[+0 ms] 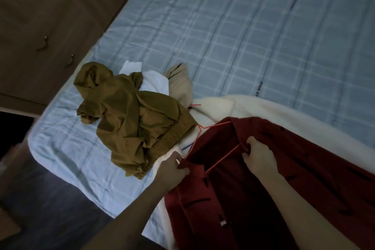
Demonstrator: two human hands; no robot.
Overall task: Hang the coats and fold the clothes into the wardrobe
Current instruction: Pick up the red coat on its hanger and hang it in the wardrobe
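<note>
A dark red coat (pixel 253 193) lies open on the bed at the lower right, with a thin red wire hanger (pixel 221 159) inside its collar. My left hand (pixel 172 168) pinches the coat's left collar edge. My right hand (pixel 258 155) grips the coat's right shoulder at the hanger's end. A cream fleece coat (pixel 233 105) lies under the red one. A crumpled mustard sweater (pixel 129 115) sits to the left, with a white garment (pixel 154 81) and a beige garment (pixel 180 81) behind it.
The bed (pixel 253 26) carries a pale blue checked cover. A brown wardrobe (pixel 40 16) with metal handles stands at the upper left, doors closed. Dark wooden floor (pixel 40 199) runs along the bed's left side. A second hanger's hook (pixel 195 105) pokes out beside the cream coat.
</note>
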